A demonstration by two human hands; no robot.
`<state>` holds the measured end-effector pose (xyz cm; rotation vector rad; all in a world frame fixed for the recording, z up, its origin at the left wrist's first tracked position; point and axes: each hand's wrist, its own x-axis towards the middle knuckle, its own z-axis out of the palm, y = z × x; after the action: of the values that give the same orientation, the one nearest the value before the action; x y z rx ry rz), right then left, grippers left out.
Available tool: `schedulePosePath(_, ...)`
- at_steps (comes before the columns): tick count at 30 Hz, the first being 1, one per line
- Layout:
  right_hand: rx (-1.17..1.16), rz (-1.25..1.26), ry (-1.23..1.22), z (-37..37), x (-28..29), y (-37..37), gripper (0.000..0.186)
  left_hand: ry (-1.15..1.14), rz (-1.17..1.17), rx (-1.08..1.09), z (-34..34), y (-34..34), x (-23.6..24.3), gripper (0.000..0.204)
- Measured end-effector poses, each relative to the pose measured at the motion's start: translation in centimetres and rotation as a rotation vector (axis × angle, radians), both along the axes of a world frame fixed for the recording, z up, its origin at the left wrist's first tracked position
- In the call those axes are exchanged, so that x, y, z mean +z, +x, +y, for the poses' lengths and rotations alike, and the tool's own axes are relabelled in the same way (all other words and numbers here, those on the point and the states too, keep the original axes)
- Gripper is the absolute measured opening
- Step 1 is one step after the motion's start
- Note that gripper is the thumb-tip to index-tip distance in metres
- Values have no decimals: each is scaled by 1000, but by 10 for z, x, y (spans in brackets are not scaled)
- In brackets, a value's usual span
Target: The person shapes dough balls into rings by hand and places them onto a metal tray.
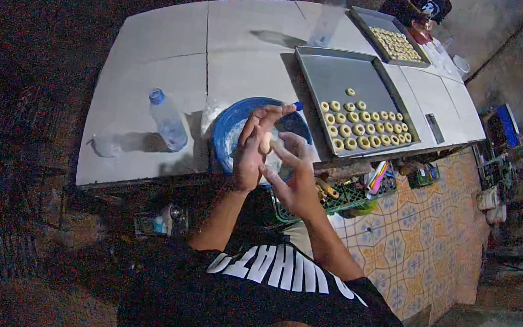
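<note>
Dough piece (266, 142), small and pale, sits at the palm side of the left hand (253, 152), between the person's 2 hands and above the blue basin (220, 131), which holds some white powder. Its long axis looks close to upright in the view, running roughly along the left hand, so the fingers of the right hand (295, 172) come at it from its right side, across that axis; this crosswise meeting seems to be the relation that matters most. The left hand is nearer, with the piece lying against it, while the right fingertips are just beside it; whether they touch it I cannot tell. The left fingers stretch upward, slightly bent and not wrapped round the piece; the right fingers are spread and curved, with the thumb low and apart, clenched on nothing. To the right of the basin on the bench (153, 68), the nearer metal tray (334, 72) carries rows of dough rings (364, 141) along its near part, its far part bare. A capped bottle (168, 125) stands left of the basin, and a 2nd tray (365, 20) lies farther off.
</note>
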<state>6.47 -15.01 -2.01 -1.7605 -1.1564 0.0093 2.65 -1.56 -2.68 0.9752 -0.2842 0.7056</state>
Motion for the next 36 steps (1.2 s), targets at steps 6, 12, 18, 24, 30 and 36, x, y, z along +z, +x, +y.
schedulePosePath(6,16,80,-21,1,9,1,41,-45,2,26,-3,-5,7,55)
schedulePosePath(12,26,42,-26,2,12,-3,33,-28,-51,-48,4,-3,-1,57)
schedulePosePath(18,92,9,12,2,-4,-3,44,-67,116,31,8,-4,-3,62)
schedulePosePath(24,68,39,-108,0,6,-1,46,-191,48,-45,4,2,-11,47)
schedulePosePath(30,114,103,-24,-5,-5,2,50,-20,-36,0,-1,4,11,56)
schedulePosePath(36,155,77,-22,-1,-3,0,67,-234,-36,-75,3,12,-2,44)
